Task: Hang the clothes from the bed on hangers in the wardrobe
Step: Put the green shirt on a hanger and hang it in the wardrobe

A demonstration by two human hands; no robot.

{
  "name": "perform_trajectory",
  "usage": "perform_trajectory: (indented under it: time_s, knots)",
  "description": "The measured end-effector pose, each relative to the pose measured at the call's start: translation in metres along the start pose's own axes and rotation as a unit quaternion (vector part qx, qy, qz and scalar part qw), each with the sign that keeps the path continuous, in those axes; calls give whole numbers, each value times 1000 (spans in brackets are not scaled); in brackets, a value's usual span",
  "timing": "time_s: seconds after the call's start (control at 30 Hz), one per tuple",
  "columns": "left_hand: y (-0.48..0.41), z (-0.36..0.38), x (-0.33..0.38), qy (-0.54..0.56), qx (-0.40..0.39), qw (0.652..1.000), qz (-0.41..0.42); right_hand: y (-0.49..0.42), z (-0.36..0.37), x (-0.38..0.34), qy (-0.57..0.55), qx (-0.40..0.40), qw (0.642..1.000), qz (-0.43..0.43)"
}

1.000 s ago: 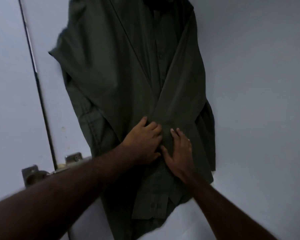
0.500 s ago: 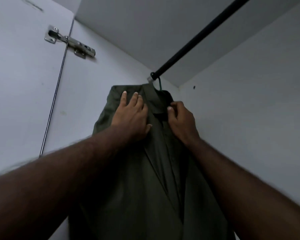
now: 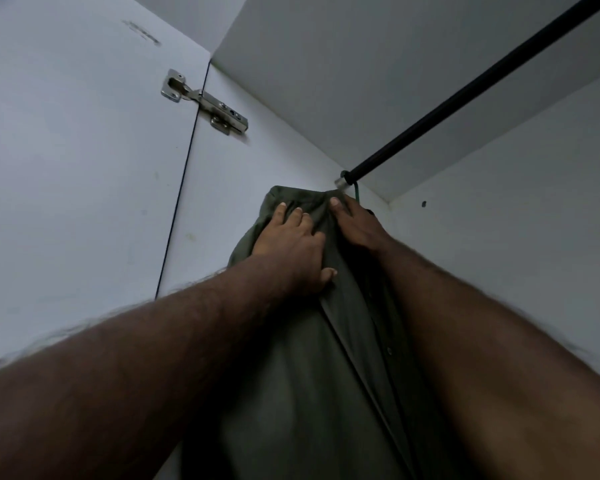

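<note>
Hands dress a dark green shirt (image 3: 326, 375) inside the wardrobe (image 3: 499, 237). The left hand (image 3: 291, 247) lies flat on its left shoulder, fingers (image 3: 280, 213) straight and slightly spread, apparently smoothing the cloth over the hanger (image 3: 356, 192). The right hand (image 3: 359, 226) rests at the collar, thumb on top; its other fingers are hidden, so a pinch cannot be confirmed. The shirt hangs at the far left end of the black rail (image 3: 465, 95), long axis vertical, collar up, buttons facing the person.

Left hand (image 3: 291, 244) lies flat on the hanging green shirt (image 3: 291, 393), right hand (image 3: 359, 226) touching its top.
</note>
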State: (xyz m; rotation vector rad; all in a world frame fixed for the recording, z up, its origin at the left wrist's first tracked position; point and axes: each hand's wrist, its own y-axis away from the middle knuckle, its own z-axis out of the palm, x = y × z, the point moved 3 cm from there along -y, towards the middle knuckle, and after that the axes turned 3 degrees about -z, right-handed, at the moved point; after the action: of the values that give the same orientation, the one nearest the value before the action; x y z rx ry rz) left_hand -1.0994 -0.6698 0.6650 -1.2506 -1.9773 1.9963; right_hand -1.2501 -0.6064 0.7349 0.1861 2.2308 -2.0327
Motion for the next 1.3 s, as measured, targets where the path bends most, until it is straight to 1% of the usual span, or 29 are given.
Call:
perform_trajectory:
  time_s: [0.1,0.2,0.3,0.4,0.53,0.63,0.67,0.7,0.8,0.9,1.03,1.2,1.3]
  knots:
    - [0,-2,-1,15,1,1000,1,6,-8,0,40,5,999,17]
    - [0,-8,1,34,17,999,3,23,-23,-4,100,21,995,8]
    - [3,-17,8,64,44,997,29,44,-41,-8,181,-10,983,-12]
    - [9,-32,17,111,71,990,54,67,-66,-15,279,-49,959,-27]
    - [16,-54,27,175,80,980,58,97,-106,-31,373,-69,925,-8]
    - [24,-69,44,233,86,967,59,129,-138,-45,420,-95,903,-3]
    - [31,-80,55,259,79,960,64,144,-156,-53,446,-106,889,6]
    - [36,-84,65,273,74,957,68,156,-167,-59,466,-116,877,6]
    - [49,-87,89,298,69,949,77,195,-190,-77,497,-131,858,2]
    - [79,-105,127,364,55,925,93,249,-226,-88,546,-154,823,27]
    - [117,-128,180,400,44,902,156,323,-275,-103,588,-194,780,88]
    - [172,-158,239,482,55,840,243,425,-336,-133,636,-214,717,186]
    - [219,-180,280,541,53,789,285,492,-363,-158,661,-217,672,254]
